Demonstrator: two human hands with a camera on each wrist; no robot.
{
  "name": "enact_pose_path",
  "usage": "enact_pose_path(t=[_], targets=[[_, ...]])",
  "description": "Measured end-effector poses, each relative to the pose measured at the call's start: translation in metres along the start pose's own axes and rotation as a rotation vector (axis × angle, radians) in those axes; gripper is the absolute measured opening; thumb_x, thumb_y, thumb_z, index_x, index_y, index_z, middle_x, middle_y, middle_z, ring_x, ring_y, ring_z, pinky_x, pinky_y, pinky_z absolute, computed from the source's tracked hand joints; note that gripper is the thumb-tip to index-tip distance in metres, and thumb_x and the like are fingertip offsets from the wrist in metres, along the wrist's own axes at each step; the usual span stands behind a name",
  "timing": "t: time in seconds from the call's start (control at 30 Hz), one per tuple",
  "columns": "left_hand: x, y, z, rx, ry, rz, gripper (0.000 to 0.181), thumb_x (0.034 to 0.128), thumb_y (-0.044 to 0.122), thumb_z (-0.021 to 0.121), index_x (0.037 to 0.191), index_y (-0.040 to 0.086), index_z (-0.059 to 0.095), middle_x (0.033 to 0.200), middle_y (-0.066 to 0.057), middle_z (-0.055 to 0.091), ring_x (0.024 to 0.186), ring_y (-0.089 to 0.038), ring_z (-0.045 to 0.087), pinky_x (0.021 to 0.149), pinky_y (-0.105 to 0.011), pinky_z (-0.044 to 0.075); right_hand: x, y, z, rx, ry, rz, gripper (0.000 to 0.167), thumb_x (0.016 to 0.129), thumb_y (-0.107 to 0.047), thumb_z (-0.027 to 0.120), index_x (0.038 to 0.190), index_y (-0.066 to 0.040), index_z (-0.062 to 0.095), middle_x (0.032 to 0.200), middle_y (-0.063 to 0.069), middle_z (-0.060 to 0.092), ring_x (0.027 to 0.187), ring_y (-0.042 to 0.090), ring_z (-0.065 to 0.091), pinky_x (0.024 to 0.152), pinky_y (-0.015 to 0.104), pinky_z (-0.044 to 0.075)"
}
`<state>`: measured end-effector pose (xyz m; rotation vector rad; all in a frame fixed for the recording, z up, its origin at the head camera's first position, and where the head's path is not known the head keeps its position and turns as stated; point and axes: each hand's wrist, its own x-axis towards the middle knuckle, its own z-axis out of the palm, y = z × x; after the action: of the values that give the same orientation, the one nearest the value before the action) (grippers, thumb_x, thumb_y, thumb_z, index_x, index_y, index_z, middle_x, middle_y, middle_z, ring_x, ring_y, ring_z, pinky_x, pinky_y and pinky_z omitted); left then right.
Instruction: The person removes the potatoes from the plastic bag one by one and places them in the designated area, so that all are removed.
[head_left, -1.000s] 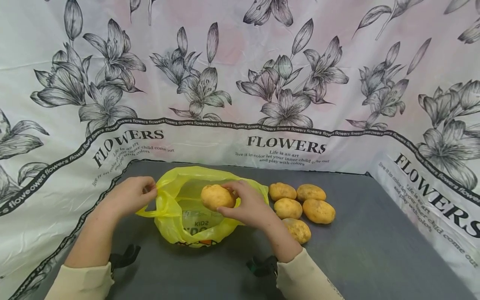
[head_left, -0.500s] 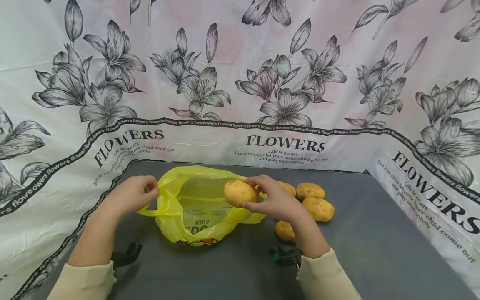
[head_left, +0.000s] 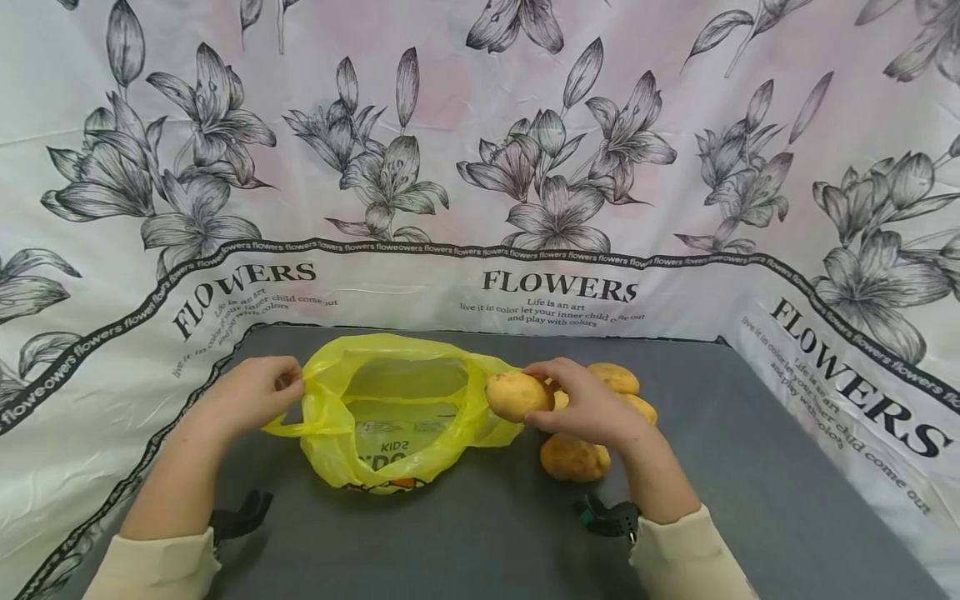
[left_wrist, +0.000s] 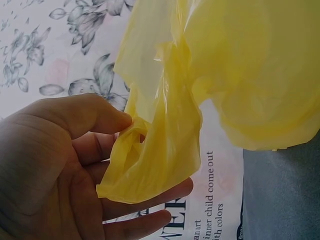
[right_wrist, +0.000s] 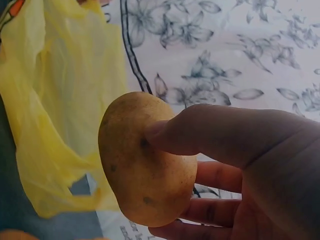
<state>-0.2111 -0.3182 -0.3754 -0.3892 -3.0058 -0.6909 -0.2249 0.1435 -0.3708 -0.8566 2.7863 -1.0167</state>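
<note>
A yellow plastic bag (head_left: 322, 454) stands on the table with its mouth spread wide. My left hand (head_left: 258, 392) pinches one of its handles (left_wrist: 155, 170) between thumb and forefinger, the other fingers loosely extended. My right hand (head_left: 596, 410) holds a potato (head_left: 517, 397) just off the bag's right side, with the thumb pressed on its face (right_wrist: 142, 170) and fingers behind. Beneath and behind that hand lie more potatoes, including a front one (head_left: 575, 458) and a back one (head_left: 615, 377); the hand partly covers the group. Printed lettering shows inside the bag.
The dark grey table (head_left: 450, 542) is bordered by a white flower-printed curtain (head_left: 420, 292) at the back and both sides. Black wrist straps (head_left: 242, 514) sit on both forearms.
My right hand has carried the potato rightward, from over the bag's mouth to beyond its right edge, near the other potatoes. The left hand keeps its hold on the handle.
</note>
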Motion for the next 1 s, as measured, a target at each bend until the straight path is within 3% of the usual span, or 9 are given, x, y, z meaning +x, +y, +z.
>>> enact_pose_path(t=[0.2,0.33,0.57,0.87,1.0], targets=[[-0.005,0.001,-0.003,-0.014,0.000,-0.007,0.014,0.0989,0.021,0.062,0.100,0.009,0.069,0.094,-0.002,0.069,0.081,-0.020,0.061,0.070,-0.041,0.049,-0.009,0.009,-0.012,0.004,-0.014,0.020,0.065,0.088,-0.027,0.080,0.144,-0.004,0.056,0.140,0.013,0.056,0.111,0.029,0.056,0.093,0.053,0.048],[-0.007,0.002,-0.003,-0.014,0.005,-0.012,0.014,0.0989,0.021,0.062,0.100,0.009,0.069,0.095,-0.003,0.070,0.082,-0.021,0.061,0.069,-0.041,0.049,-0.013,0.013,-0.016,0.014,-0.008,0.047,0.064,0.088,-0.028,0.081,0.143,-0.004,0.056,0.137,0.011,0.058,0.109,0.027,0.056,0.092,0.051,0.049],[-0.005,0.004,-0.003,-0.030,0.017,-0.017,0.013,0.0982,0.020,0.062,0.098,0.009,0.068,0.090,-0.001,0.068,0.076,-0.019,0.057,0.066,-0.038,0.048,-0.020,0.019,-0.026,-0.001,0.011,0.023,0.061,0.089,-0.022,0.080,0.142,-0.006,0.058,0.127,0.008,0.063,0.103,0.024,0.060,0.087,0.046,0.050],[-0.004,0.003,-0.003,-0.014,0.017,-0.014,0.012,0.0983,0.020,0.062,0.097,0.010,0.069,0.092,-0.002,0.069,0.078,-0.020,0.059,0.067,-0.038,0.049,-0.034,0.019,-0.042,-0.033,0.015,0.113,0.064,0.090,-0.031,0.079,0.144,-0.006,0.055,0.138,0.014,0.058,0.120,0.034,0.057,0.097,0.058,0.046],[-0.005,0.003,-0.003,-0.012,0.020,-0.006,0.013,0.0983,0.020,0.062,0.097,0.010,0.069,0.092,-0.002,0.069,0.078,-0.019,0.059,0.068,-0.038,0.049,-0.041,0.019,-0.049,-0.014,0.021,0.139,0.063,0.091,-0.031,0.078,0.144,-0.007,0.055,0.138,0.014,0.057,0.120,0.035,0.056,0.095,0.055,0.047]])
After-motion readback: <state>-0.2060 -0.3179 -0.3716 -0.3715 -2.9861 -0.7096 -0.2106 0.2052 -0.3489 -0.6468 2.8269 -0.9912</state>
